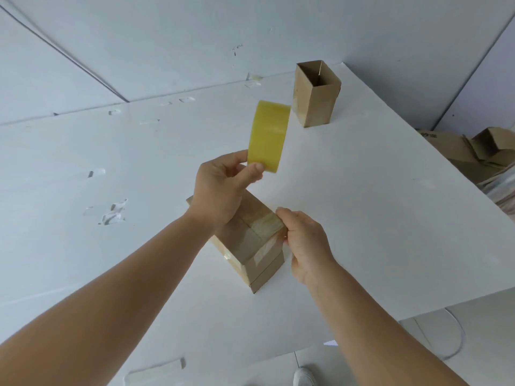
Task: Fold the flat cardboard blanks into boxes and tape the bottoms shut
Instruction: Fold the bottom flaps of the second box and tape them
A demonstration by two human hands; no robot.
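Looking down from head height over a white table [111, 151], the view starts at the left of the frame, where scraps of clear tape [111, 213] are stuck to the surface. From the lower left a bare arm reaches to the centre, where the left hand [220, 188] pinches a roll of yellowish tape [267, 135] between thumb and fingers and lifts it above the table. Just below it, at centre frame, a small cardboard box [250, 246] stands upside down with its closed bottom flaps facing up, and clear tape already crosses the seam and runs down the near side. The right hand [303, 240], entering from the lower right, curls its fingers against the box's right top edge, gripping it or pressing the tape end down; which one is hard to tell. The step in hand appears to be finishing the tape on this bottom, so the next move likely calls for parting the strip from the roll and smoothing the ends flat. In the upper right an open-topped finished box [317, 98] stands well apart. The table's edge runs diagonally down the right side, with flat cardboard blanks [457, 151] piled beyond it; open room lies left and ahead of the box.
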